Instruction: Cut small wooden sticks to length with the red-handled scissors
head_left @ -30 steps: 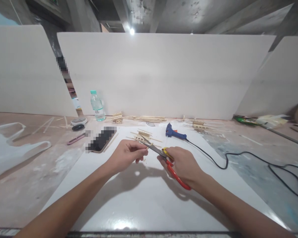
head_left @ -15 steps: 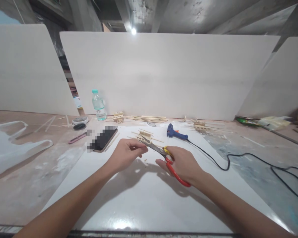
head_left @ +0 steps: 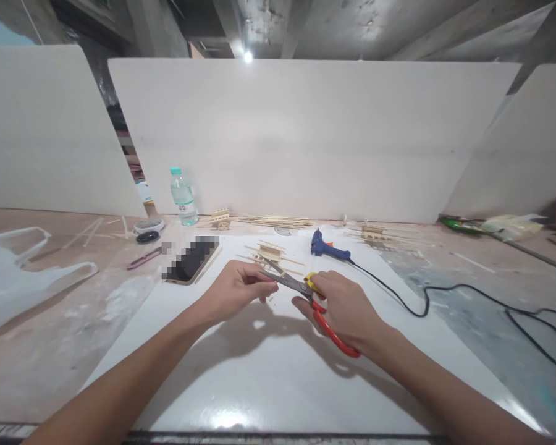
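Note:
My right hand (head_left: 345,303) grips scissors (head_left: 294,283) with red and yellow handles, their blades parted and pointing left. Thumb and fingers of my left hand (head_left: 241,289) are pinched together beside the blades. They hold a small wooden stick (head_left: 282,272), mostly hidden by the fingers, with a pale end showing between the blades. Just beyond the blade tips, a small slatted wooden model (head_left: 269,250) with thin sticks around it lies on the white board (head_left: 259,383). Tiny offcuts are on the board below my hands.
A blue glue gun (head_left: 328,247) with a black cord (head_left: 398,303) lies to the right. To the left are a phone (head_left: 192,262), a pink cutter (head_left: 144,258) and a water bottle (head_left: 183,198). Thin sticks (head_left: 273,220) and more wooden models (head_left: 373,233) lie along the back panel.
The scissors and my right hand have tilted and shifted slightly downward. The blades now stand apart around the stick's pale end. My left hand keeps its pinch, nearly in place.

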### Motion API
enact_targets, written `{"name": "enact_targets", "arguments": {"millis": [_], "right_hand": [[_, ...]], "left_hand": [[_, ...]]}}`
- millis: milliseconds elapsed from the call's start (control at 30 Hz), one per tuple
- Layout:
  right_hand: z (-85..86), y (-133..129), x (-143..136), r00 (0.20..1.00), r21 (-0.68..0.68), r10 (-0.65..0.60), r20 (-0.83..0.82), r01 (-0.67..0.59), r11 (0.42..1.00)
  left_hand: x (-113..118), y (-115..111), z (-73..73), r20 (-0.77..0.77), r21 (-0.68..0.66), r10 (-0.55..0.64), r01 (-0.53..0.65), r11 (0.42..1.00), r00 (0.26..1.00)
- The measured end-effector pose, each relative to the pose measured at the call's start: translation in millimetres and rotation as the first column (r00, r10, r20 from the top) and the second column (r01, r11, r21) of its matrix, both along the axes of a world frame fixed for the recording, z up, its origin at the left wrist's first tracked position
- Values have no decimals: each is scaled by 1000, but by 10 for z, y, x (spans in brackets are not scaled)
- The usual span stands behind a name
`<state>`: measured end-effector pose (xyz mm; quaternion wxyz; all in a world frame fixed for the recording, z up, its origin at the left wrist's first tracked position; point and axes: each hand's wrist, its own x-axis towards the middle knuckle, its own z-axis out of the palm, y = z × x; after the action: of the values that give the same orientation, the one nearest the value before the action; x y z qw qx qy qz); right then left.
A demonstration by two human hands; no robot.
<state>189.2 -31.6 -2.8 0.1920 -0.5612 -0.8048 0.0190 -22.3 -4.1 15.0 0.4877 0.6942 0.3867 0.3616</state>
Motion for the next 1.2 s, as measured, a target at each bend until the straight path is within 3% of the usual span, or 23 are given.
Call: {"name": "enact_targets", "arguments": {"millis": [267,533,900,1200], "right_hand": [[-9,54,76,993,-28,0,117,3,1000],[-11,79,58,993,-10,-64,102,65,998],[71,21,50,1000,-12,1,11,-1,1000],[2,3,25,996,-29,-26,81,29,999]], "left_hand": [[11,15,-23,20,-30,-23,23,999,1000],[66,17,-81,3,-41,159,-159,986,987],[0,34,-60,-14,-19,-16,16,1000,1000],[8,10,-23,-25,-37,-25,24,999,999]]}}
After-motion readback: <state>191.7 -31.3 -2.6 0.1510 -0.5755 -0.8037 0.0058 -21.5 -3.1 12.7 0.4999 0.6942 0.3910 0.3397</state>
